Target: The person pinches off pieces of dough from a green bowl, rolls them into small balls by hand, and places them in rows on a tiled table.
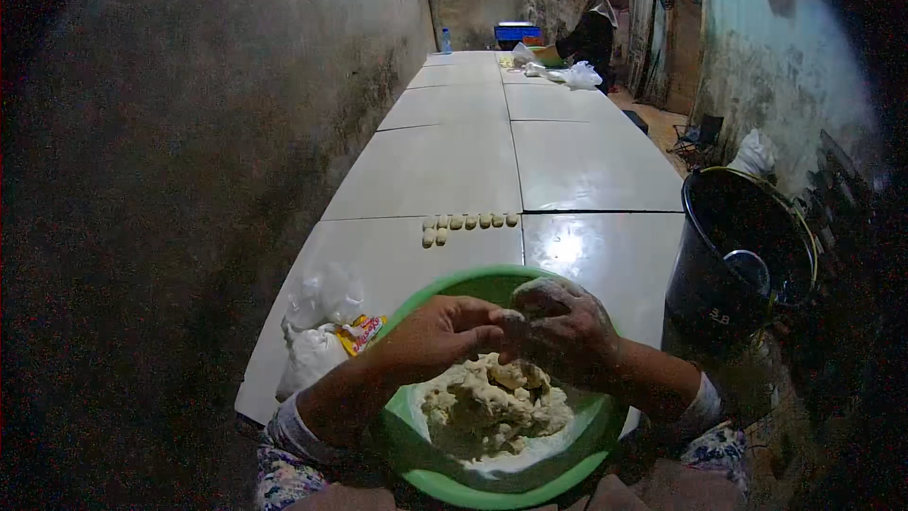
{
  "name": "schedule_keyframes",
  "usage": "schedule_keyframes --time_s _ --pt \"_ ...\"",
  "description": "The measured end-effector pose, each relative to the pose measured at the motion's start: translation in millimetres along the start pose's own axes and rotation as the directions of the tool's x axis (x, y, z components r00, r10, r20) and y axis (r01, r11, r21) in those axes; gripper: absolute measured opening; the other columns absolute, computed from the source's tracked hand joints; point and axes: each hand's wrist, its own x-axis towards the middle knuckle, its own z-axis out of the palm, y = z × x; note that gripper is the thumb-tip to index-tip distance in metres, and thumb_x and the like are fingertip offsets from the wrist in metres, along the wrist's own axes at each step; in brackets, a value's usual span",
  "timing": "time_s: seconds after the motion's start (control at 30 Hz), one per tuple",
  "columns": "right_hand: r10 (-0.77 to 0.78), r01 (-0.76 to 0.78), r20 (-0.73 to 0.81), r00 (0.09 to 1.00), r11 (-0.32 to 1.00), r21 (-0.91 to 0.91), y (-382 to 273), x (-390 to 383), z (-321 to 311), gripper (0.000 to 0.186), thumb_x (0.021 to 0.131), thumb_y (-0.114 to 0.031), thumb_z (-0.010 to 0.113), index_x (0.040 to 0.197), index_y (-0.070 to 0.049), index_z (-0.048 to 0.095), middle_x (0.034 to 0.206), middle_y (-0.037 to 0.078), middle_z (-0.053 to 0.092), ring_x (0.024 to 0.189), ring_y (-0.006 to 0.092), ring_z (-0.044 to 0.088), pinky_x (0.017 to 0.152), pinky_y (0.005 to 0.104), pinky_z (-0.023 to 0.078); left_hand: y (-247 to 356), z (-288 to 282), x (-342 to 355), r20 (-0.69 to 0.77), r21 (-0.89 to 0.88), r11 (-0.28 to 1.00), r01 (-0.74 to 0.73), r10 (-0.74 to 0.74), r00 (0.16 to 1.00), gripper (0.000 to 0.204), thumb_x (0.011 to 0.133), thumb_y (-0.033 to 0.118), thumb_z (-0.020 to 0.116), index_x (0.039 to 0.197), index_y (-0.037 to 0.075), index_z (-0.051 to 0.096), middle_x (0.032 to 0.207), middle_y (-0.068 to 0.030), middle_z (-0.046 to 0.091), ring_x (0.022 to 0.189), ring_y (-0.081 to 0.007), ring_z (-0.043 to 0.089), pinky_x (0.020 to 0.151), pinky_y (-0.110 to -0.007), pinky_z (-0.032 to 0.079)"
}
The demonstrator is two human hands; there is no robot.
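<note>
A green bowl sits at the near end of the long white table, holding a lump of pale dough. Both my hands hover over it. My left hand pinches a small piece of dough at its fingertips. My right hand, dusted with flour, curls around the same piece, and the fingertips of both hands meet. Beyond the bowl lie several small shaped dough pieces in a row on the table.
A white plastic bag and a small yellow-red packet lie left of the bowl. A large black bucket stands at the right. The tiled table runs far ahead; a person works at its far end beside bags.
</note>
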Motion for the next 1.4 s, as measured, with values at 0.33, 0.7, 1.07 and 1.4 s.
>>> schedule_keyframes --time_s 0.33,0.7,1.07,1.4 --pt "-0.011 0.012 -0.041 0.999 0.999 0.037 4.0 -2.1 -0.5 0.026 0.079 -0.022 0.062 0.102 -0.010 0.059 0.095 0.015 0.057 0.081 0.0336 0.059 0.069 0.0406 0.050 -7.1 -2.9 1.7 0.050 0.051 0.996 -0.073 0.070 0.996 0.034 0.095 0.031 0.047 0.103 0.001 0.060 0.089 -0.0028 0.063 0.080 -0.0097 0.055 0.070 -0.025 0.044" --pt "-0.064 0.072 -0.044 0.997 0.974 0.217 5.7 0.5 3.8 0.024 0.077 -0.013 0.064 0.100 -0.009 0.060 0.086 0.013 0.058 0.071 0.0308 0.059 0.058 0.0375 0.050 -15.0 2.3 3.7 0.174 0.203 0.963 -0.175 0.140 0.975 0.030 0.096 0.027 0.043 0.103 0.000 0.055 0.082 -0.0043 0.058 0.077 -0.0105 0.055 0.068 -0.026 0.046" --pt "0.175 -0.165 0.025 0.984 0.864 0.475 -0.5 4.2 -1.6 0.032 0.075 -0.011 0.070 0.106 -0.006 0.060 0.089 0.012 0.059 0.078 0.0251 0.060 0.068 0.0345 0.049 -5.1 3.3 -2.9 0.183 0.191 0.980 -0.062 0.027 0.983 0.041 0.098 0.039 0.030 0.106 0.004 0.049 0.082 -0.0045 0.057 0.069 -0.0111 0.056 0.059 -0.025 0.045" --pt "0.518 -0.555 0.359 0.776 0.291 0.780 1.5 8.8 -7.4 0.016 0.086 -0.008 0.058 0.099 0.000 0.062 0.096 0.009 0.064 0.089 0.0148 0.060 0.080 0.0292 0.048 -14.6 3.9 1.0 0.046 0.479 0.859 -0.181 0.182 0.982 0.039 0.098 0.034 0.031 0.103 0.000 0.048 0.073 -0.0093 0.055 0.068 -0.0184 0.056 0.065 -0.033 0.046"
